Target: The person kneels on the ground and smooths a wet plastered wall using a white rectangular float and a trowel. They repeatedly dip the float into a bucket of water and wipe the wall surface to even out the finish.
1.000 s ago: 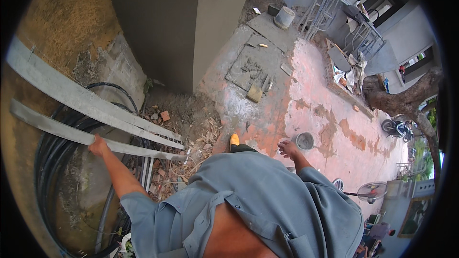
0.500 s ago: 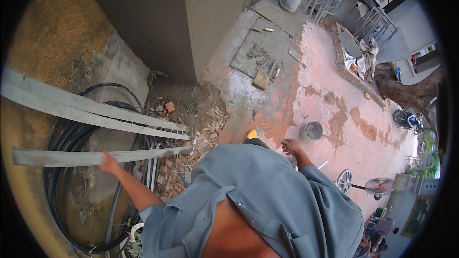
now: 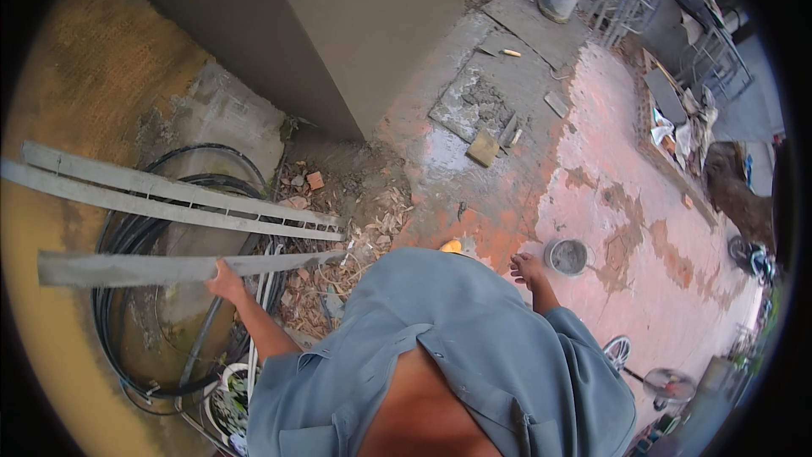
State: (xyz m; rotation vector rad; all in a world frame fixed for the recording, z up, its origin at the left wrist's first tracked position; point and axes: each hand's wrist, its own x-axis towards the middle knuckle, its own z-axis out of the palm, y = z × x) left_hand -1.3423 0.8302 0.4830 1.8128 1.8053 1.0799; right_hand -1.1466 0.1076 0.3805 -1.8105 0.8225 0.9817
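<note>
My left hand (image 3: 225, 282) is closed on a long flat grey straightedge bar (image 3: 127, 268), smeared with cement. Its far end reaches over the rubble near my body. Beyond it, a slotted pair of similar long grey bars (image 3: 182, 211) leans across a coil of black hose (image 3: 127, 305), not touched by my hand. On the other side, my right hand (image 3: 526, 270) hangs loosely with fingers slightly bent and apart; nothing shows in it. It is nearest to a bucket (image 3: 567, 257) with grey contents standing on the pinkish floor.
A big grey pillar (image 3: 347, 25) rises ahead. Right of it lies a mortar board (image 3: 469, 89) with wet mortar, a trowel (image 3: 509, 130) and a float (image 3: 483, 149). Leaves and brick rubble (image 3: 381, 211) cover the ground ahead. A fan (image 3: 668, 385) stands to the right, a plant pot (image 3: 227, 406) lower left.
The view has shifted as my body turned a little. My left hand still grips the bar, which sits slightly closer to the slotted pair. My right hand has come nearer to the bucket.
</note>
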